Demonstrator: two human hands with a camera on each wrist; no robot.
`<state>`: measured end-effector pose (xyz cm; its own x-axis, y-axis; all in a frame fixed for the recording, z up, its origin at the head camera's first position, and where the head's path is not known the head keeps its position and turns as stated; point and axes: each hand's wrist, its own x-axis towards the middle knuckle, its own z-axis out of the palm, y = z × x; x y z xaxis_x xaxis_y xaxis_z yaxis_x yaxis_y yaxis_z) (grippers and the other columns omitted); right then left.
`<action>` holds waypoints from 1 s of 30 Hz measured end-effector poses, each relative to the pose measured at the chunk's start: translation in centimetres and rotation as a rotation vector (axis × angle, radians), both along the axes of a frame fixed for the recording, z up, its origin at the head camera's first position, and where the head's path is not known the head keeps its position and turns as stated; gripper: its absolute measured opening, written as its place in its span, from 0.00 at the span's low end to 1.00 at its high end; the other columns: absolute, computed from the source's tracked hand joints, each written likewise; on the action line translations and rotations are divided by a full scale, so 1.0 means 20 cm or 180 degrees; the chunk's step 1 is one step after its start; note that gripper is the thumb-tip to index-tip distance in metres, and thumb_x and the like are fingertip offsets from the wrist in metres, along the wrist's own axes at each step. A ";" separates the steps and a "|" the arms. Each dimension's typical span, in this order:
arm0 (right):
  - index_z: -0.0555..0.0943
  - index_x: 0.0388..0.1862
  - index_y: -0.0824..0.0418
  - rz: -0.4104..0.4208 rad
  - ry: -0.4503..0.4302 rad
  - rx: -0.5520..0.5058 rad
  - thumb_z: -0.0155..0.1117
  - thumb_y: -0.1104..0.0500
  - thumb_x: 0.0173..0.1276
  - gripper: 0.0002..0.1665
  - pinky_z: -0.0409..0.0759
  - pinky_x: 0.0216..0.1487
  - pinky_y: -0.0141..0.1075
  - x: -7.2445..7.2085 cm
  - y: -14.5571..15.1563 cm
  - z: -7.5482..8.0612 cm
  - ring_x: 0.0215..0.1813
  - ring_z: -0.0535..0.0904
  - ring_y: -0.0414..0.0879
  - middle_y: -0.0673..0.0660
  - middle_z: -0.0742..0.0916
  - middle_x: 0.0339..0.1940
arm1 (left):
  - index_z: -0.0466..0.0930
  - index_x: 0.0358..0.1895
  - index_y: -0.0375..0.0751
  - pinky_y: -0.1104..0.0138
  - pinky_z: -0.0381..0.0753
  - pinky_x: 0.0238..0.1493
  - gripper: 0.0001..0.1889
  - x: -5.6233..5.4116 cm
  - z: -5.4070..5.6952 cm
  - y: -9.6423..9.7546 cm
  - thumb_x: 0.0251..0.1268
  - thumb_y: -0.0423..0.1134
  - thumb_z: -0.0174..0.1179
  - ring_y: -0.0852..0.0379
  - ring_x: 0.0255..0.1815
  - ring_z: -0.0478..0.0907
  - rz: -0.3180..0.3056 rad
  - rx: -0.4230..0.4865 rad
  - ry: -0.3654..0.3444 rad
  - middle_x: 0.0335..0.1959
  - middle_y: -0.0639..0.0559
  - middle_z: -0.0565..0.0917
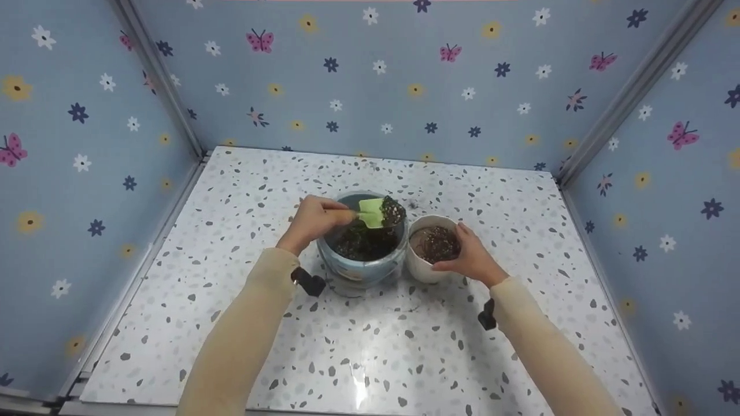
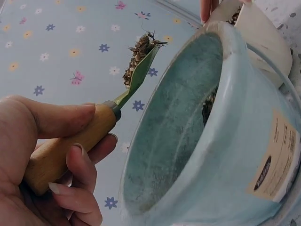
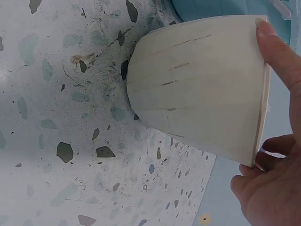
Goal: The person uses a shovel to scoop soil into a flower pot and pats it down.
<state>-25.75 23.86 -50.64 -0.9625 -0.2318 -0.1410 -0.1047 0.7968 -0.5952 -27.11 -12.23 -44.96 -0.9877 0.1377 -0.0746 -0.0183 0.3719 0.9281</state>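
Note:
My left hand [image 1: 315,221] grips the wooden handle [image 2: 70,150] of a small green trowel [image 1: 371,212]. Dark, crumbly soil [image 2: 138,56] is heaped on its blade, which is above the rim of a light blue pot [image 1: 365,271]. More dark soil [image 1: 364,245] lies inside that pot, and a tan label [image 2: 277,160] is on its outside. Beside it, on the right, stands a white pot [image 3: 197,84] with brown soil [image 1: 437,242] in it. My right hand [image 1: 475,255] holds the white pot by its rim, thumb and fingers spread apart along it.
Both pots stand on a white speckled tabletop [image 1: 358,346]. A few soil crumbs [image 1: 413,204] lie behind them. Blue flowered panels [image 1: 381,75] enclose the back and both sides, with grey metal posts [image 1: 165,81] at the corners.

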 end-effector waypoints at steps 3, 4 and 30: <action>0.50 0.77 0.74 -0.0047 0.0086 0.0017 0.83 0.42 0.47 0.73 0.52 0.73 0.56 0.01 -0.01 0.00 0.77 0.50 0.67 0.73 0.54 0.78 | 0.88 0.46 0.37 0.57 0.80 0.51 0.18 -0.01 0.00 0.06 0.57 0.45 0.71 0.50 0.46 0.82 -0.0061 0.0060 0.0048 0.44 0.46 0.87; 0.50 0.77 0.73 -0.0068 0.0104 0.0031 0.82 0.41 0.47 0.73 0.52 0.73 0.56 0.01 -0.01 0.00 0.77 0.50 0.67 0.73 0.54 0.78 | 0.88 0.46 0.37 0.57 0.80 0.51 0.17 -0.02 -0.01 0.08 0.57 0.45 0.71 0.50 0.46 0.82 -0.0091 0.0083 0.0051 0.44 0.46 0.87; 0.50 0.79 0.66 -0.0391 0.0058 0.0185 0.83 0.40 0.45 0.74 0.57 0.71 0.59 0.02 -0.04 0.01 0.75 0.54 0.68 0.74 0.57 0.75 | 0.90 0.41 0.44 0.61 0.82 0.40 0.10 -0.05 -0.03 0.45 0.60 0.42 0.68 0.58 0.33 0.82 -0.0241 -0.0798 0.0438 0.37 0.55 0.88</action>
